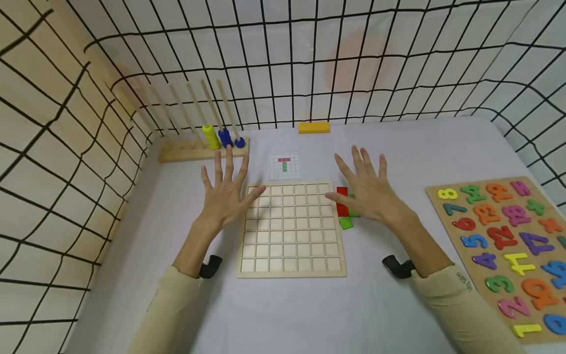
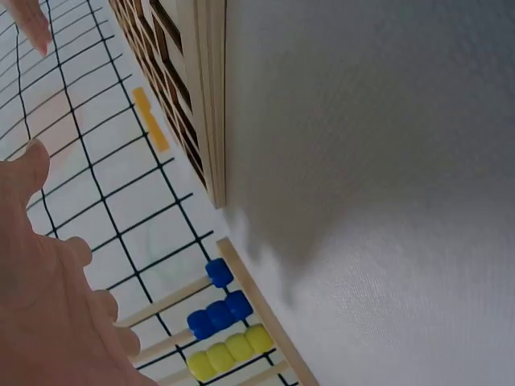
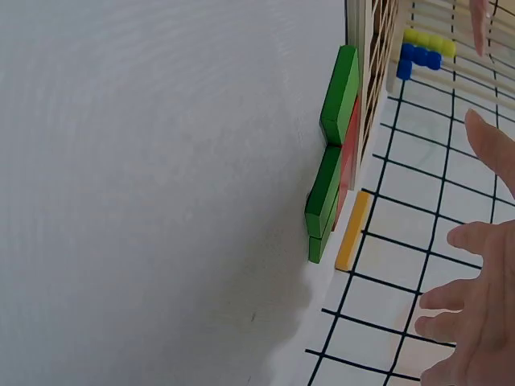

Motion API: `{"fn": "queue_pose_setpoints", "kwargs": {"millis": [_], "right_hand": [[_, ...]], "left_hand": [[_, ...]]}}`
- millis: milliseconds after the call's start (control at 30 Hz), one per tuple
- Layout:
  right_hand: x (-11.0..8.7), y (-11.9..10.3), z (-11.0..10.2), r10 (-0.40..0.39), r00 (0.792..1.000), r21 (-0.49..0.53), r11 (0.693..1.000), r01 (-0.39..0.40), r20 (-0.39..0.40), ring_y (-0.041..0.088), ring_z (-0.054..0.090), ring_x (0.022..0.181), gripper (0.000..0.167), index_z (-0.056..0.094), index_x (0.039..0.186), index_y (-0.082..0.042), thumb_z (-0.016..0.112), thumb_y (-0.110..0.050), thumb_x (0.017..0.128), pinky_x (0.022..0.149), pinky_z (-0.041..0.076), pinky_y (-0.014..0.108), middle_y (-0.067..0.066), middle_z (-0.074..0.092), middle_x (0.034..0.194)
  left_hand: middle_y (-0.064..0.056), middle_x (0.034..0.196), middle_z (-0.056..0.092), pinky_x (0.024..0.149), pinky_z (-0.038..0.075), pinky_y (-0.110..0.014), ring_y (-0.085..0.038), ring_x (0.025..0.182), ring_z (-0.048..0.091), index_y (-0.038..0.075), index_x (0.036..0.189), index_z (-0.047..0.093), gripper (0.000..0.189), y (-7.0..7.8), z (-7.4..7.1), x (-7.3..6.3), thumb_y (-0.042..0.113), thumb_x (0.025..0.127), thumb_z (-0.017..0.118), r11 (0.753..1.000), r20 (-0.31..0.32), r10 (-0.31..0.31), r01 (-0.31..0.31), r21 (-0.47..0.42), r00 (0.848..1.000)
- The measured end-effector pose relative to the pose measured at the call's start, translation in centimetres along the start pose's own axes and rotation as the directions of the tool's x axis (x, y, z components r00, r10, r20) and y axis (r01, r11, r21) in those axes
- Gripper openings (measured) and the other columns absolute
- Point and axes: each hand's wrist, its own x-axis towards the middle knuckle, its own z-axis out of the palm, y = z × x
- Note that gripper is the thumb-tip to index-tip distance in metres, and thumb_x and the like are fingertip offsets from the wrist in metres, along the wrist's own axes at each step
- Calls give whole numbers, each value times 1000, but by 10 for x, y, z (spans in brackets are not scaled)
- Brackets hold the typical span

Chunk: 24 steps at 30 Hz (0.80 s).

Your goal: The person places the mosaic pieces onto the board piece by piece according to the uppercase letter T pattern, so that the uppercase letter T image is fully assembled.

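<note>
Both hands hover palm down with fingers spread, holding nothing. The left hand (image 1: 224, 200) overlaps the upper left corner of a wooden grid board (image 1: 292, 228) in the head view, its thumb over the squares. Opposite it, the right hand (image 1: 369, 195) has its thumb over the board's upper right edge. Under that hand lie red tiles (image 1: 342, 209) and green tiles (image 1: 347, 223), partly hidden; the green tiles (image 3: 326, 189) also show beside the board in the right wrist view. A printed card (image 1: 284, 166) with a red and green T pattern lies behind the board.
A wooden abacus stand (image 1: 185, 151) with yellow beads (image 1: 211, 137) and blue beads (image 1: 225, 137) stands at the back left. Beyond the card sits a yellow block (image 1: 314, 128). A number puzzle board (image 1: 464, 241) lies at the right. Black netting (image 1: 289, 64) encloses the back and sides.
</note>
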Motion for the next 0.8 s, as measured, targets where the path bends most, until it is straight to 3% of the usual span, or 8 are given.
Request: {"fn": "queue_pose_setpoints", "kwargs": {"millis": [167, 333, 400, 500, 567, 633, 733, 800], "right_hand": [[0, 3, -2, 5, 1000, -7, 1000, -5, 18, 49, -6, 160, 95, 8, 168, -15, 56, -59, 99, 122, -13, 74, 27, -8, 172], [1, 9, -8, -6, 1000, 37, 999, 5, 26, 48, -1, 160, 90, 11, 168, -16, 59, -52, 101, 124, -8, 72, 27, -3, 173], [1, 13, -10, -17, 999, 80, 997, 14, 29, 49, 5, 160, 87, 15, 167, -16, 62, -47, 100, 125, -2, 71, 27, 3, 173], [3, 19, -13, -52, 998, 190, 981, 43, 43, 49, 23, 155, 76, 31, 163, -14, 67, -34, 100, 124, 18, 71, 27, 20, 170], [4, 22, -14, -75, 996, 276, 959, 57, 53, 46, 40, 145, 67, 43, 158, -12, 71, -24, 98, 116, 37, 68, 25, 34, 164], [6, 26, -15, -89, 994, 356, 932, 63, 58, 40, 53, 129, 58, 54, 151, -10, 73, -17, 96, 100, 53, 57, 22, 49, 153], [10, 32, -13, -82, 994, 435, 899, 45, 67, 30, 57, 107, 50, 63, 142, -10, 76, -14, 94, 78, 51, 37, 17, 62, 136], [13, 39, -11, -67, 994, 472, 882, 17, 89, 27, 53, 102, 45, 68, 137, -11, 77, -14, 93, 73, 46, 32, 15, 66, 130]], "left_hand": [[-5, 167, -37, 120, -19, -72, -34, 155, -35, 26, 167, -6, 96, -10, -3, -2, 70, 99, 46, 997, 49, -5, 9, -75, 999], [-4, 163, -43, 118, -19, -74, -38, 154, -34, 27, 166, -12, 115, -24, -7, -5, 67, 90, 64, 986, 155, 18, 8, -166, 988], [-10, 165, -40, 118, -17, -76, -42, 155, -32, 26, 166, -13, 123, -28, -7, -6, 63, 86, 73, 981, 205, 36, 4, -192, 978], [-18, 167, -34, 118, -14, -78, -45, 155, -29, 24, 166, -12, 133, -32, -5, -6, 58, 80, 83, 974, 279, 60, 5, -225, 958], [-20, 167, -32, 117, -13, -79, -46, 155, -28, 22, 167, -11, 138, -35, -4, -6, 55, 76, 88, 969, 326, 79, 5, -249, 942], [-22, 167, -32, 117, -13, -79, -46, 155, -29, 21, 166, -12, 142, -37, -2, -7, 52, 73, 91, 964, 370, 96, 7, -268, 924], [-22, 167, -33, 117, -13, -79, -46, 154, -30, 21, 166, -13, 146, -39, 1, -8, 49, 70, 94, 959, 422, 113, 12, -282, 900], [-22, 167, -32, 117, -13, -78, -45, 154, -30, 22, 166, -13, 146, -39, 3, -8, 49, 70, 94, 960, 448, 114, 17, -279, 887]]}}
